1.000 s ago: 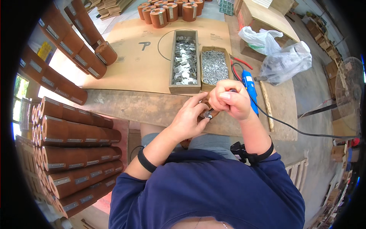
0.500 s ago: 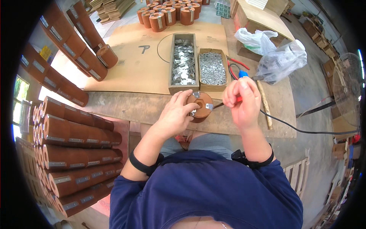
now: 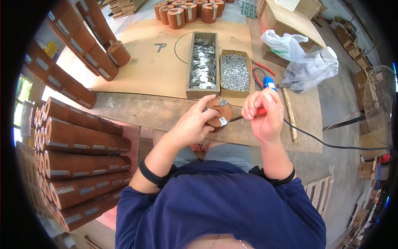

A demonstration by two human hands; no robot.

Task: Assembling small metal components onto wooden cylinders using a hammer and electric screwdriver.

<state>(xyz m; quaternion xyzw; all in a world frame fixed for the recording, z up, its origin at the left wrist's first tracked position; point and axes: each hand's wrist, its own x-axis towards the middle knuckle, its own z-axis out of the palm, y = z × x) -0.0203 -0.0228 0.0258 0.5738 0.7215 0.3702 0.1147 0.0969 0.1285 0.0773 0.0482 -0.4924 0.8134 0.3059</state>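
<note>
Centrally, a person's left hand [image 3: 195, 122] clasps a brown roll [image 3: 226, 110] near the table's [image 3: 153, 108] front edge, thumb and fingers curled over it toward its centre hole. The right hand's [image 3: 265, 108] grip is closed around a red-handled tool [image 3: 260, 111], its dark shaft pointing at the roll; whether they touch is unclear. Work on this roll looks partly done: two metal clips [image 3: 223, 121] show on its face, while the fingers may hide others. Many rolls stacked at left [image 3: 89, 138] already bear metal plates; a wooden box of metal pieces [image 3: 202, 93] and a carton of screws [image 3: 235, 93] look well stocked. Bare wood offers room leftward; rightward, a blue tool [image 3: 269, 83], wooden stick [image 3: 290, 116] and black cord [image 3: 331, 144] crowd movement.
</note>
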